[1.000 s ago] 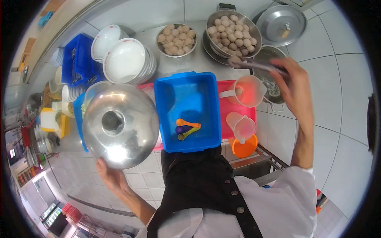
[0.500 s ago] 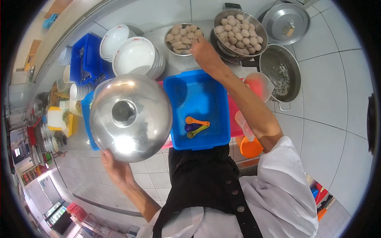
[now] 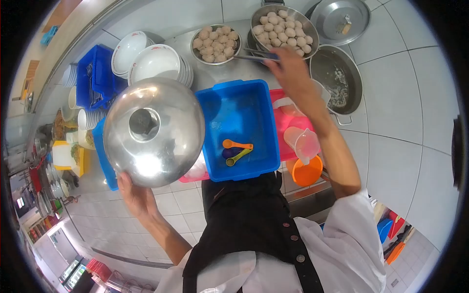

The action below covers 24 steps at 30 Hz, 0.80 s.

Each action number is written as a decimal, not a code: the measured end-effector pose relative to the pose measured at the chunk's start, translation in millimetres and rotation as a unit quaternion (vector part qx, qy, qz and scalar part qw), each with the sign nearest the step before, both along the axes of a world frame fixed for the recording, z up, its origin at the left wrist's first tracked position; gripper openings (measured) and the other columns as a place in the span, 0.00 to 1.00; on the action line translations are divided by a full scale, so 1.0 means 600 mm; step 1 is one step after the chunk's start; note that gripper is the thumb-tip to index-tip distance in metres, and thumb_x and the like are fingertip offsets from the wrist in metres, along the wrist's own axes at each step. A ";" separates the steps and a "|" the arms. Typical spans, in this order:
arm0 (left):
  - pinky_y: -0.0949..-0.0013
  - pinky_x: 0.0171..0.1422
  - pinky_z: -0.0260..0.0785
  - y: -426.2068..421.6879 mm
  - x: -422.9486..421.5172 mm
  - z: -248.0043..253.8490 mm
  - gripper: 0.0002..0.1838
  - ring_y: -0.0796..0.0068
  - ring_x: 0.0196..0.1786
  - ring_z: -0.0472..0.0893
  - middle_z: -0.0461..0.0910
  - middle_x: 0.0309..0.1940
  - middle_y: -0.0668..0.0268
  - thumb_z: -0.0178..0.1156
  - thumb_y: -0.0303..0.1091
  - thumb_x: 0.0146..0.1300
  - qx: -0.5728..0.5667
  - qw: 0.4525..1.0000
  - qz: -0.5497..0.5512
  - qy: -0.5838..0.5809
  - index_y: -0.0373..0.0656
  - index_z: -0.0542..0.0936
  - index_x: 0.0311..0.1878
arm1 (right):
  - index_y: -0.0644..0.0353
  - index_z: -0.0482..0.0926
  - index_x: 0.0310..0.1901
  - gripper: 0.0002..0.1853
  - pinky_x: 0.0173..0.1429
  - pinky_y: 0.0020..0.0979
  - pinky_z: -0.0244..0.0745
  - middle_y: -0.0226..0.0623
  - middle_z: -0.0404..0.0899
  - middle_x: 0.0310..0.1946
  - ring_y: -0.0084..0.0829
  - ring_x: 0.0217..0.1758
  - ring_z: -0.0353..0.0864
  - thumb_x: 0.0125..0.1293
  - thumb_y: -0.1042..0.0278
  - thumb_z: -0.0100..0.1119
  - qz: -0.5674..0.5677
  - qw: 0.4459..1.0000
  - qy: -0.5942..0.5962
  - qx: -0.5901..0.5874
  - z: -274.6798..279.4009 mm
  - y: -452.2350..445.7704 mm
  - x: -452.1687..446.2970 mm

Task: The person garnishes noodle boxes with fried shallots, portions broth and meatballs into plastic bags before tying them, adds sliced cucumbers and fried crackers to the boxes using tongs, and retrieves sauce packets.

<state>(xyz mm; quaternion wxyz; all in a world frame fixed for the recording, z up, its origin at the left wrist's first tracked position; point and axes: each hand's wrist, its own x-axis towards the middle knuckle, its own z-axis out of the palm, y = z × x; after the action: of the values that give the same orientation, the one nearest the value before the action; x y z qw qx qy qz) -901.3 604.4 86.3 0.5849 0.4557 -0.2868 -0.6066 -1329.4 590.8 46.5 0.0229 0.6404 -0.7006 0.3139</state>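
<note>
My left hand [image 3: 137, 195] grips the rim of a domed metal lid [image 3: 171, 132] with a dark knob, held over the left part of the counter. Metal tongs [image 3: 261, 57] are in my right hand [image 3: 293, 73], their tips pointing left toward a small steel bowl [image 3: 215, 62] of meatballs [image 3: 215, 44]. Nothing is visible between the tips. Just beyond my right hand stands a larger steel pan [image 3: 315, 36] heaped with round meatballs [image 3: 283, 31]. Below the hands lies a blue tub [image 3: 239, 112] with orange, purple and green measuring spoons [image 3: 238, 145] in it.
Stacked white bowls [image 3: 154, 63] and a blue cutlery basket [image 3: 100, 73] stand at the left. On the right are a pot of liquid [image 3: 337, 80], a flat metal lid [image 3: 339, 22], a clear jug [image 3: 303, 141] and an orange container [image 3: 308, 171].
My right hand has moved right and down from the small bowl with the tongs, which now show clearly. The left hand still holds the lid. The whole view has shifted slightly.
</note>
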 end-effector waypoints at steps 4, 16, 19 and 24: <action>0.54 0.71 0.60 0.003 -0.015 0.017 0.28 0.66 0.65 0.70 0.71 0.62 0.61 0.62 0.40 0.66 -0.014 1.000 -0.016 -0.015 0.38 0.68 0.65 | 0.70 0.77 0.41 0.11 0.51 0.41 0.75 0.51 0.75 0.42 0.48 0.45 0.77 0.65 0.69 0.57 0.028 0.999 0.029 0.020 -0.042 -0.094 0.042; 0.55 0.71 0.60 0.009 0.006 0.013 0.32 0.64 0.65 0.70 0.70 0.62 0.59 0.64 0.43 0.65 0.005 1.000 0.004 -0.007 0.36 0.66 0.66 | 0.68 0.79 0.43 0.10 0.42 0.36 0.77 0.49 0.80 0.37 0.43 0.36 0.83 0.63 0.73 0.62 -0.022 0.998 -0.056 -0.002 0.147 0.045 -0.021; 0.55 0.70 0.61 -0.021 0.006 0.001 0.29 0.65 0.64 0.71 0.72 0.62 0.60 0.63 0.42 0.66 0.008 1.000 0.013 -0.004 0.37 0.68 0.65 | 0.69 0.78 0.44 0.09 0.41 0.34 0.78 0.49 0.80 0.36 0.42 0.38 0.83 0.64 0.74 0.61 -0.117 0.989 -0.058 0.067 0.211 0.169 -0.035; 0.57 0.71 0.61 -0.103 -0.042 -0.039 0.24 0.68 0.64 0.71 0.75 0.59 0.64 0.60 0.41 0.68 -0.033 0.996 -0.055 0.065 0.38 0.72 0.62 | 0.68 0.77 0.46 0.10 0.39 0.33 0.78 0.47 0.80 0.41 0.42 0.39 0.83 0.64 0.75 0.60 -0.144 0.981 -0.041 0.125 0.170 0.228 -0.006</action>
<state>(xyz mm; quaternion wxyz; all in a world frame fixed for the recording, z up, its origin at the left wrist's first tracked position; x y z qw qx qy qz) -926.6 542.5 63.1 0.5831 0.3793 -0.2929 -0.6560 -1333.1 727.6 148.5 -0.0405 0.5169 -0.8197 0.2435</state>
